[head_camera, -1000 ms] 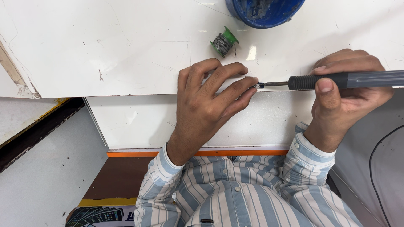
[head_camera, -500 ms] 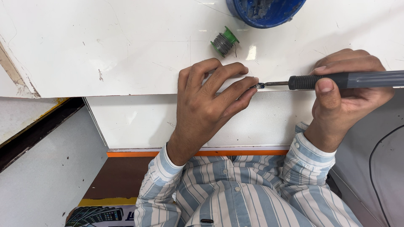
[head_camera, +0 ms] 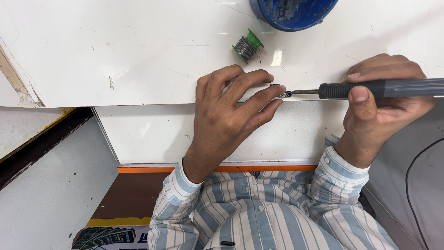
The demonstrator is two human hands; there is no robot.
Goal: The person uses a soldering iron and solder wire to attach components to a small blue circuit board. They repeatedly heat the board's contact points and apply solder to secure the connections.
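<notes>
**Metal tip meets a small part at the table edge**

Fingertips (head_camera: 273, 92) of the left hand (head_camera: 226, 111) pinch a small part (head_camera: 283, 94) at the front edge of the white table (head_camera: 115, 55). Right hand (head_camera: 379, 111) is clenched around the dark grip of a soldering iron (head_camera: 370, 89), held level, its thin tip touching the part. Beyond the left hand lies a green spool of wire (head_camera: 247, 46); farther back stands a blue bowl (head_camera: 296, 16). Striped sleeves (head_camera: 178, 194) cover both wrists.

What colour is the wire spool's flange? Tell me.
Green, on the spool; head view shows it best.
</notes>
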